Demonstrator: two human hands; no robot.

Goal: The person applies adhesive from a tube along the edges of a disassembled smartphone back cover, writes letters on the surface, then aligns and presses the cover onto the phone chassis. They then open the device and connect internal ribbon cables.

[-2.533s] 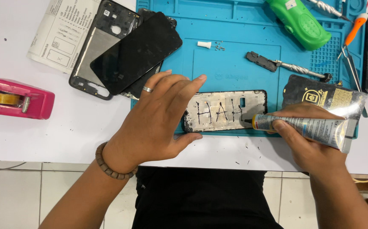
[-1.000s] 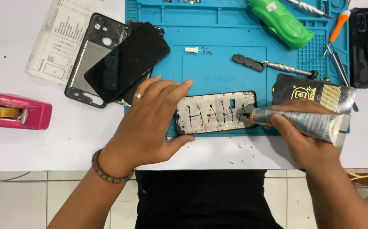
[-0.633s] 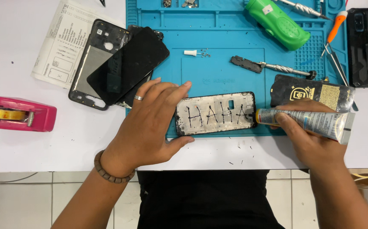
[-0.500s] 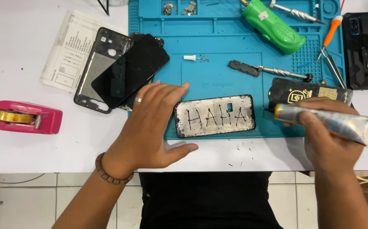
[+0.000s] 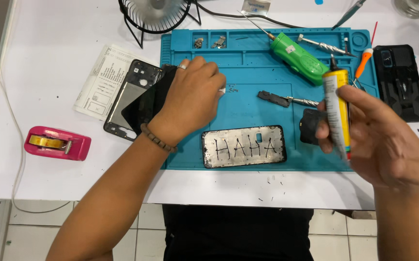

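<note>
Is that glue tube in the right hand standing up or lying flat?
Upright: the right hand holds the glue tube off the blue mat, black nozzle pointing up.

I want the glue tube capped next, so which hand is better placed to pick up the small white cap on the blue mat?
The left hand. Its fingertips are right beside the small white cap on the blue mat, while the right hand is busy holding the glue tube upright, farther away.
</note>
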